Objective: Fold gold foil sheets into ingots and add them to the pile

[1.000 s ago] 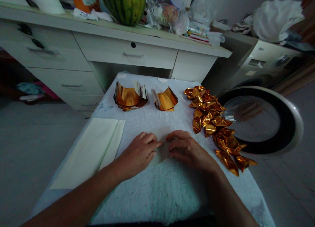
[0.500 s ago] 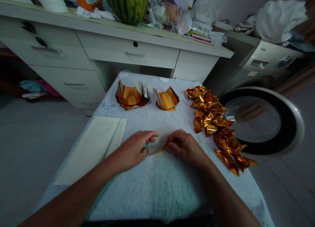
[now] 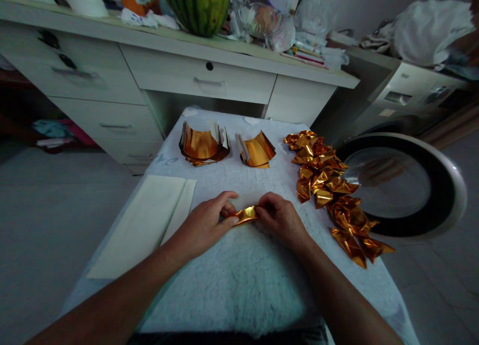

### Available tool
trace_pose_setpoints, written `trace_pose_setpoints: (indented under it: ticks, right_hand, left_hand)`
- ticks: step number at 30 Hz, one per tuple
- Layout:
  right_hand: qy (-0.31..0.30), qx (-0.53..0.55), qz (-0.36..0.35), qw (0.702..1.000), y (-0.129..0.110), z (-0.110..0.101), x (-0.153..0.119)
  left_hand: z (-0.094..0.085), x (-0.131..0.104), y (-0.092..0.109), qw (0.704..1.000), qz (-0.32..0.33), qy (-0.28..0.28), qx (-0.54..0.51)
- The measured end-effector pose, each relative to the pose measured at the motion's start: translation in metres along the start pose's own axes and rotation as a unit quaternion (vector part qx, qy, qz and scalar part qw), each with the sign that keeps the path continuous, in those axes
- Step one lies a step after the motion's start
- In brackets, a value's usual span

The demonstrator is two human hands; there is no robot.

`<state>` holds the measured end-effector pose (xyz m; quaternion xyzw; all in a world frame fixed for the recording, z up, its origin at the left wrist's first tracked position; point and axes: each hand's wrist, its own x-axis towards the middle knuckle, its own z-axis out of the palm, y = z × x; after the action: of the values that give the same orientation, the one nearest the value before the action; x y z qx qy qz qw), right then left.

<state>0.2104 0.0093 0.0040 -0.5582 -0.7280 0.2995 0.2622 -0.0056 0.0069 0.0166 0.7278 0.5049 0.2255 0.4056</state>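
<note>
Gold paper (image 3: 246,215), one, more gold showing than before | my left hand (image 3: 209,222): left end pinched | my right hand (image 3: 281,220): right end pinched

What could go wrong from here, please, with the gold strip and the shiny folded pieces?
The gold strip, held near its ends by the left hand and right hand, might crease crookedly or tear if pulled unevenly. The shiny folded pieces lie along the right edge of the table; a nudge could push some off.
</note>
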Motion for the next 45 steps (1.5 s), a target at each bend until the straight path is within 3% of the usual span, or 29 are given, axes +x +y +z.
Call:
trace_pose_setpoints:
  ticks: [10,14,20,25,29,32,36,45]
  right_hand:
    - [0.004,0.004,0.006,1.0,-0.002,0.0,0.001]
    - [-0.047,-0.054,0.015,0.997,-0.009,-0.005,0.008]
    - [-0.068,-0.192,-0.1,0.974,-0.019,-0.001,0.022]
    - [-0.095,-0.172,-0.09,0.976,-0.023,0.01,0.022]
    - [-0.098,-0.136,-0.086,0.982,-0.019,0.012,0.022]
    - [-0.098,-0.121,-0.086,0.984,-0.017,0.012,0.023]
    - [-0.099,-0.121,-0.076,0.985,-0.018,0.013,0.025]
    - [-0.1,-0.12,-0.07,0.985,-0.019,0.014,0.026]
  left_hand:
    - [0.014,0.004,-0.013,0.995,0.018,0.046,0.088]
    - [0.015,0.004,-0.013,0.992,0.032,0.052,0.109]
    - [0.016,0.006,-0.012,0.992,0.036,0.049,0.113]
    - [0.018,0.005,-0.016,0.991,0.044,0.056,0.117]
    - [0.014,0.003,-0.02,0.977,0.064,0.105,0.176]
    - [0.007,0.002,-0.022,0.961,0.048,0.137,0.237]
    - [-0.001,0.002,-0.02,0.95,0.004,0.14,0.278]
    - [0.003,0.01,-0.017,0.959,-0.039,0.128,0.25]
